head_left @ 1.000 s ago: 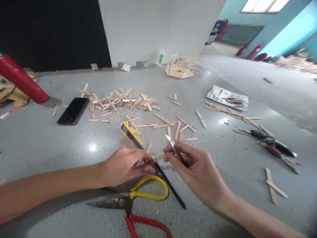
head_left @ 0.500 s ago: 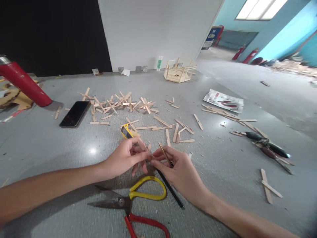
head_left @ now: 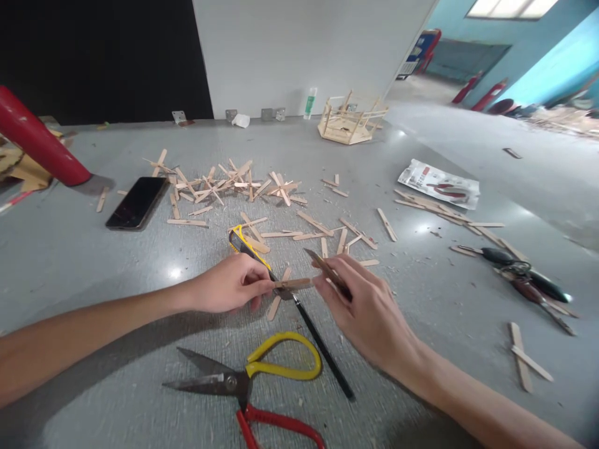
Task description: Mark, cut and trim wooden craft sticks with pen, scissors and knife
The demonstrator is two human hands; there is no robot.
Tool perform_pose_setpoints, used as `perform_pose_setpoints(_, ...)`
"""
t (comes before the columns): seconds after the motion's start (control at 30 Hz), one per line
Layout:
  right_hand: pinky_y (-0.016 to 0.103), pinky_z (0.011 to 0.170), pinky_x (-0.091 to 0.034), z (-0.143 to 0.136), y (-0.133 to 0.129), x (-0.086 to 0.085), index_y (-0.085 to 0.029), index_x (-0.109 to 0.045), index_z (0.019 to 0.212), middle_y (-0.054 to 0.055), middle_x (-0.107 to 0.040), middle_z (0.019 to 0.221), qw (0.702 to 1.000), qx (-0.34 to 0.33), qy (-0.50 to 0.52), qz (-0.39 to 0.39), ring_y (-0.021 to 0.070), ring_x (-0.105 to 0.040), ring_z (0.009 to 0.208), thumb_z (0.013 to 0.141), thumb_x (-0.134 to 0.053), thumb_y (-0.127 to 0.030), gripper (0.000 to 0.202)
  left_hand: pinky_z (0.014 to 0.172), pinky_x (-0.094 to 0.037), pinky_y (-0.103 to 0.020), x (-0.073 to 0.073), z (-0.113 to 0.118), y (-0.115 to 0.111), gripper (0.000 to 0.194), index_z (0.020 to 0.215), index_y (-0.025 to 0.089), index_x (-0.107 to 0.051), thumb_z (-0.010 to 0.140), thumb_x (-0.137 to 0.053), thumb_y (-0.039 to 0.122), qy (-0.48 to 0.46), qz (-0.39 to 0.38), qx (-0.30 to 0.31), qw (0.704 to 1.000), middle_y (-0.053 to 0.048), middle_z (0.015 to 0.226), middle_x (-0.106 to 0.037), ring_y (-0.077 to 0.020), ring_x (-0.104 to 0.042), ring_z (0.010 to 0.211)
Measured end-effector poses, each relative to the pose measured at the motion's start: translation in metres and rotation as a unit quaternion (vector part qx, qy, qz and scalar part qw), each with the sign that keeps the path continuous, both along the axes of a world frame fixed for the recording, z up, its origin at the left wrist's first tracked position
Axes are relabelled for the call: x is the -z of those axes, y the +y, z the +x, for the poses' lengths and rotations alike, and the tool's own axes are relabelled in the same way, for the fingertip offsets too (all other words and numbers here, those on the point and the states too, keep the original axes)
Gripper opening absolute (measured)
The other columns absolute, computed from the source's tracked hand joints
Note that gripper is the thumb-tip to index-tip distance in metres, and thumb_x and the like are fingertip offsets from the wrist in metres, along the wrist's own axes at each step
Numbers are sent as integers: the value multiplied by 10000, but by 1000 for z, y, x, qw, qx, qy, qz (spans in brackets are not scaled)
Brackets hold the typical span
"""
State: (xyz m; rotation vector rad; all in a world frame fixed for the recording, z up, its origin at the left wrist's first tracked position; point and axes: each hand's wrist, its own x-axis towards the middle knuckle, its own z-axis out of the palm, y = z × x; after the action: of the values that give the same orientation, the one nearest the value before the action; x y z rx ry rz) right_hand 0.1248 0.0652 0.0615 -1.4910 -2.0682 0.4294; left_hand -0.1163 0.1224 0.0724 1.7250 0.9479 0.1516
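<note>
A small wooden stick (head_left: pixel 294 284) is pinched by its left end between the thumb and fingers of my left hand (head_left: pixel 238 284). My right hand (head_left: pixel 362 299), near the stick's right end, is wrapped round a slim knife (head_left: pixel 331 273) whose pointed blade sticks out to the upper left. Beneath the held stick lies another stick (head_left: pixel 274 308) on the grey table. A black pen-like tool (head_left: pixel 325 349) lies slanting between my hands. The yellow and black cutter (head_left: pixel 248 246) rests just beyond my left hand. Open scissors (head_left: pixel 241 381) with yellow and red handles lie nearest to me.
Loose wooden sticks (head_left: pixel 243 181) are scattered farther back. A phone (head_left: pixel 137 202) and a red bottle (head_left: pixel 42 140) stand out at left. At the back are a glue stick (head_left: pixel 309 103) and a wooden frame (head_left: pixel 349 125); pliers (head_left: pixel 519 271) and a packet (head_left: pixel 440 184) lie right.
My hands have moved apart, the right one shifting right and turning the knife so its blade points up-left. The held stick now lies level in my left hand. The view has shifted slightly.
</note>
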Motion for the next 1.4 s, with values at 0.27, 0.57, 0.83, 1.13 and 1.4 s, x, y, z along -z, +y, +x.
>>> perform_pose_setpoints(0.27, 280, 486, -433, 9, -18, 9, -58, -573, 1332, 64, -708, 785, 951, -148, -221, 157, 180, -666, 638, 916, -354, 57, 484, 435, -315, -191, 5, 0, -5, 352, 693, 161, -607, 994, -539, 330, 3, 72, -14, 997, -3, 566, -662, -85, -468, 435)
perform_pose_setpoints(0.57, 318, 550, -492, -3, -22, 2, 14, -624, 1238, 40, -682, 737, 901, -132, -308, 274, 171, -640, 597, 938, -384, 68, 388, 465, -322, -188, 7, -1, -4, 378, 682, 152, -584, 1004, -518, 338, 17, 91, -3, 996, 10, 543, -640, -75, -459, 438)
perform_pose_setpoints(0.83, 319, 585, -460, -6, -22, 1, -17, -670, 1202, 29, -665, 730, 896, -131, -327, 271, 160, -636, 606, 979, -329, 53, 414, 474, -323, -192, 9, -1, -5, 388, 670, 153, -569, 1001, -519, 348, 16, 105, 1, 994, 14, 533, -628, -76, -457, 442)
perform_pose_setpoints(1.13, 319, 608, -439, -7, -23, 1, -23, -678, 1178, 30, -659, 725, 897, -118, -322, 280, 164, -616, 611, 960, -363, 61, 392, 468, -316, -188, 9, 0, -6, 390, 681, 150, -575, 1002, -518, 364, 12, 99, -7, 995, 18, 526, -605, -73, -446, 442)
perform_pose_setpoints(1.4, 331, 615, -436, -7, -24, 2, -24, -687, 1169, 31, -659, 729, 896, -122, -327, 275, 173, -612, 615, 938, -392, 68, 386, 462, -297, -192, 7, 0, -5, 419, 661, 155, -554, 999, -501, 396, 8, 109, -5, 994, 24, 515, -563, -76, -419, 447)
